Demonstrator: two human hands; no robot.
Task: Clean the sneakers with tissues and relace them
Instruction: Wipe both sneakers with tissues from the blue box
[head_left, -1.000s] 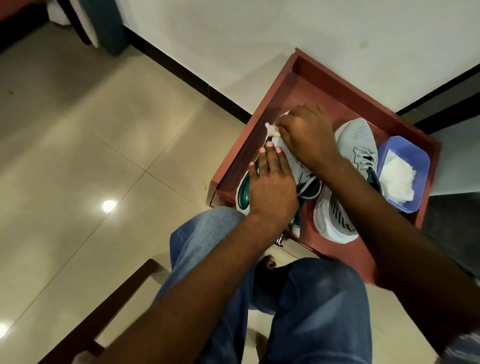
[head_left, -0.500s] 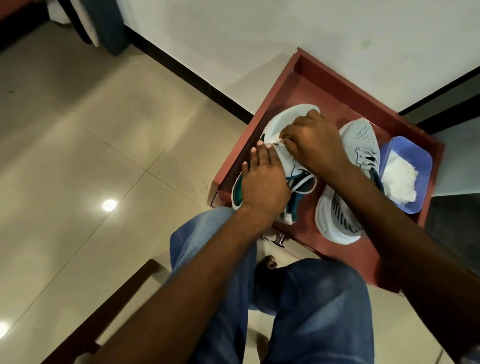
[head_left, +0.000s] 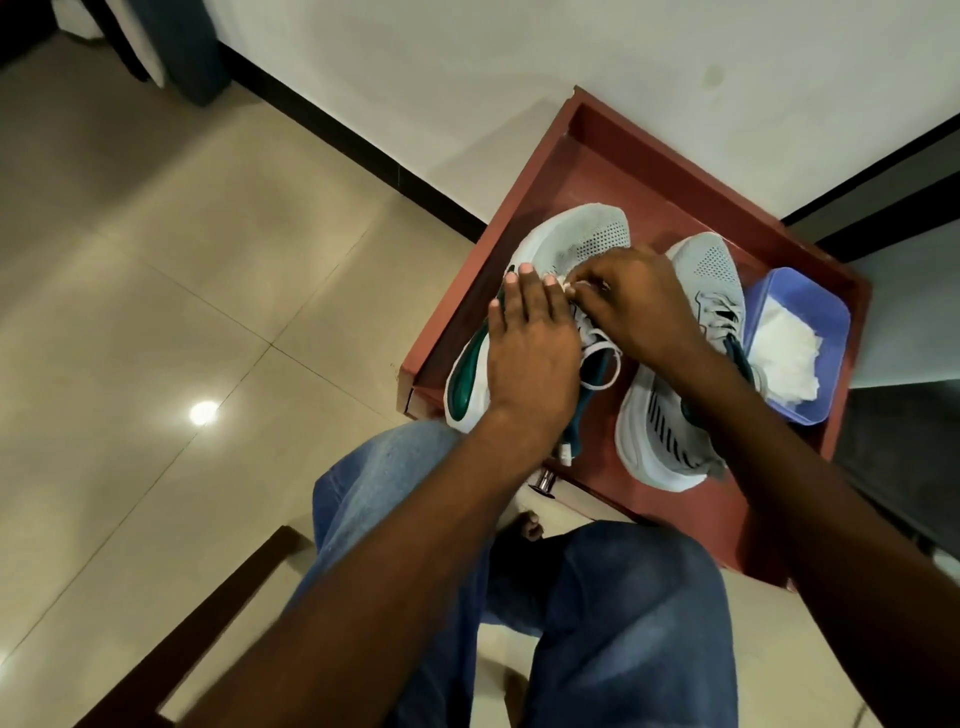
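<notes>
Two sneakers sit in a red tray (head_left: 524, 218) on the floor, and it looks like we're mid-wipe on the left sneaker (head_left: 582, 239). Nearest, the left hand (head_left: 530, 353) lies flat over that shoe's side, fingers (head_left: 519, 296) straight, just pressing it steady. Right past those fingers, the right hand (head_left: 636, 301) is curled down over the lace area, pinching what looks like a bit of white tissue (head_left: 563, 285); honestly it's mostly hidden, so it could be lace. A loose lace loop (head_left: 605, 364) hangs just under the right hand. Next move, I'd guess: keep rubbing toward the toe while holding firm so the shoe doesn't slide. Beyond the right hand's fingers sits the right sneaker (head_left: 711, 270), then the blue tub (head_left: 826, 312) of spare tissues (head_left: 784, 353).
</notes>
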